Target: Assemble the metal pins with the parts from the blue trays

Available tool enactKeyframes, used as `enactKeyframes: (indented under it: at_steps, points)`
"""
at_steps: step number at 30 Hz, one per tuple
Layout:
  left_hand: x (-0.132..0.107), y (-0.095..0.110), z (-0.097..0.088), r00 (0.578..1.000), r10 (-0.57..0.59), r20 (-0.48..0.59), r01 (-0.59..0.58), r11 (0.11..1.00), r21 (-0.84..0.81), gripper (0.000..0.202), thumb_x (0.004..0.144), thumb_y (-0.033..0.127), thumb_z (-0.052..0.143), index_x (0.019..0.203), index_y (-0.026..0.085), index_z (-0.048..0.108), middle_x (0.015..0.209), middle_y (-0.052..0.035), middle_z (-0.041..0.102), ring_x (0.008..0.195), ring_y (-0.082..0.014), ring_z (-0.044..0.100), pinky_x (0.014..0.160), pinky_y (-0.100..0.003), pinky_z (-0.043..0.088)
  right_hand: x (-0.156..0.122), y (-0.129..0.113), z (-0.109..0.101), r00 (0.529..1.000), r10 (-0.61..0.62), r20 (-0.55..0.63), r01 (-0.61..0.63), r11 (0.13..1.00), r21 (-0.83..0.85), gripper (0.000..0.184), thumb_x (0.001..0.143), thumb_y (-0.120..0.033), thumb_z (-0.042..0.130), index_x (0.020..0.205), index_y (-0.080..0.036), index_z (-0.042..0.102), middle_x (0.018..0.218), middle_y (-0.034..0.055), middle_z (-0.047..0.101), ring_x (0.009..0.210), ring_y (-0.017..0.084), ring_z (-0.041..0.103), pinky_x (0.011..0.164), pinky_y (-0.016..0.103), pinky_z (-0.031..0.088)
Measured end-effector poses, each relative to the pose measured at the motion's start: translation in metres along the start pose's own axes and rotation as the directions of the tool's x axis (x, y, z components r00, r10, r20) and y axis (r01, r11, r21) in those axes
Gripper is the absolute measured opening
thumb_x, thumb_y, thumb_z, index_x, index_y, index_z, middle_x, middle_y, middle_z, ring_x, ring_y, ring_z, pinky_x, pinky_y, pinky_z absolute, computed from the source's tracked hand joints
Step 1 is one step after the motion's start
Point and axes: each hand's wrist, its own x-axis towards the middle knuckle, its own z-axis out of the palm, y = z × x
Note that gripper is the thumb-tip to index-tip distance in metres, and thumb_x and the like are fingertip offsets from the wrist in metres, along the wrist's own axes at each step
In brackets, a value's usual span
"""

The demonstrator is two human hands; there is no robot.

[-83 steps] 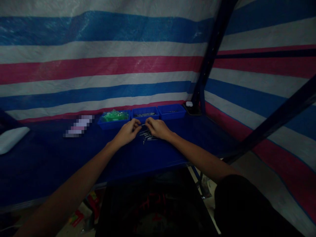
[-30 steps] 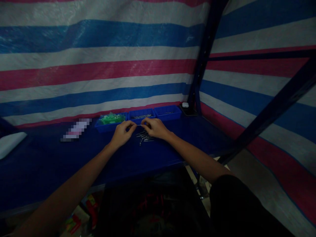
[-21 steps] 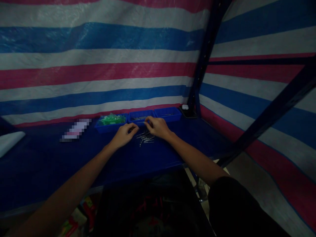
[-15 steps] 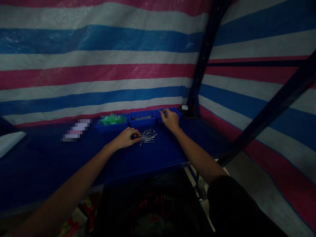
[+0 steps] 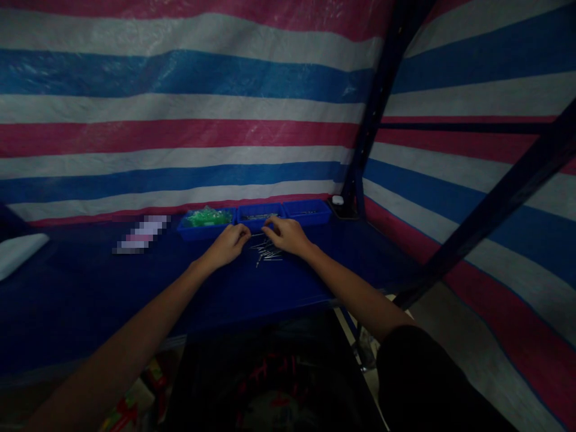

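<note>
A small pile of thin metal pins (image 5: 266,252) lies on the dark blue table (image 5: 90,288). My left hand (image 5: 229,243) rests just left of the pile with its fingers curled in a pinch. My right hand (image 5: 287,234) sits over the pile's far right side, fingers bent down onto the pins. Whether either pinch holds a pin is too dim to tell. Behind the hands stand three blue trays: the left tray (image 5: 206,221) holds green parts, the middle tray (image 5: 260,211) holds metal pins, the right tray (image 5: 310,210) is beside it.
A striped red, white and blue tarp forms the back and right walls. A dark metal frame post (image 5: 373,120) rises at the table's back right corner, with a small white object (image 5: 337,200) at its foot. A white thing (image 5: 20,252) lies far left. A blurred patch (image 5: 141,234) sits on the table.
My right hand reached out to the right tray half a second ago and has come back to the pin pile. My left hand stayed beside the pile.
</note>
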Motion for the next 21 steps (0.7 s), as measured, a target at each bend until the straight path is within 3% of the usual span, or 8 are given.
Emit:
enactKeyframes:
  at_steps: [2, 4, 9, 14, 21]
  points:
    - [0.0, 0.001, -0.002, 0.999, -0.024, -0.024, 0.024, 1.0, 0.002, 0.02, 0.085, 0.032, 0.038, 0.08, 0.018, 0.052, 0.077, -0.0051, 0.059, 0.076, -0.02, 0.051, 0.073, -0.034, 0.04, -0.002, -0.011, 0.004, 0.993, -0.116, 0.037, 0.114, 0.993, 0.036, 0.024, 0.087, -0.036, 0.046, 0.098, -0.019, 0.058, 0.072, 0.001, 0.064, 0.064, 0.012, 0.057, 0.06, 0.022, 0.033]
    - [0.0, 0.002, -0.002, 0.999, -0.042, -0.019, 0.042, 0.999, -0.001, 0.02, 0.085, 0.031, 0.038, 0.08, 0.018, 0.052, 0.076, -0.0051, 0.059, 0.076, -0.0201, 0.051, 0.073, -0.034, 0.04, -0.003, -0.016, 0.006, 0.987, -0.153, 0.055, 0.151, 0.988, 0.044, 0.021, 0.086, -0.031, 0.048, 0.1, -0.019, 0.057, 0.073, 0.001, 0.064, 0.065, 0.012, 0.056, 0.059, 0.022, 0.032]
    - [0.0, 0.001, 0.0, 0.999, -0.044, 0.015, 0.044, 0.999, -0.006, 0.019, 0.085, 0.031, 0.038, 0.082, 0.018, 0.051, 0.078, -0.0052, 0.058, 0.076, -0.0195, 0.051, 0.072, -0.033, 0.04, -0.003, -0.011, 0.004, 0.997, -0.075, 0.02, 0.075, 0.996, 0.04, 0.021, 0.084, -0.027, 0.052, 0.102, -0.018, 0.055, 0.072, 0.0004, 0.062, 0.062, 0.011, 0.054, 0.058, 0.022, 0.031]
    - [-0.001, 0.007, -0.001, 0.997, -0.07, 0.043, 0.07, 0.998, 0.006, 0.023, 0.087, 0.031, 0.03, 0.076, 0.019, 0.045, 0.074, -0.0048, 0.056, 0.076, -0.0197, 0.051, 0.072, -0.033, 0.04, -0.004, -0.011, 0.003, 0.99, -0.127, 0.055, 0.124, 0.991, 0.057, 0.017, 0.085, -0.031, 0.05, 0.093, -0.018, 0.059, 0.072, 0.0005, 0.063, 0.062, 0.01, 0.053, 0.058, 0.022, 0.03]
    - [-0.001, 0.01, -0.004, 0.995, -0.084, 0.06, 0.086, 0.996, -0.038, 0.025, 0.088, 0.033, 0.029, 0.075, 0.019, 0.045, 0.073, -0.0036, 0.056, 0.076, -0.0192, 0.053, 0.073, -0.033, 0.041, -0.005, -0.017, 0.001, 0.991, -0.072, 0.109, 0.075, 0.997, -0.017, 0.02, 0.088, -0.029, 0.044, 0.1, -0.019, 0.057, 0.081, 0.0029, 0.066, 0.071, 0.014, 0.06, 0.062, 0.023, 0.035]
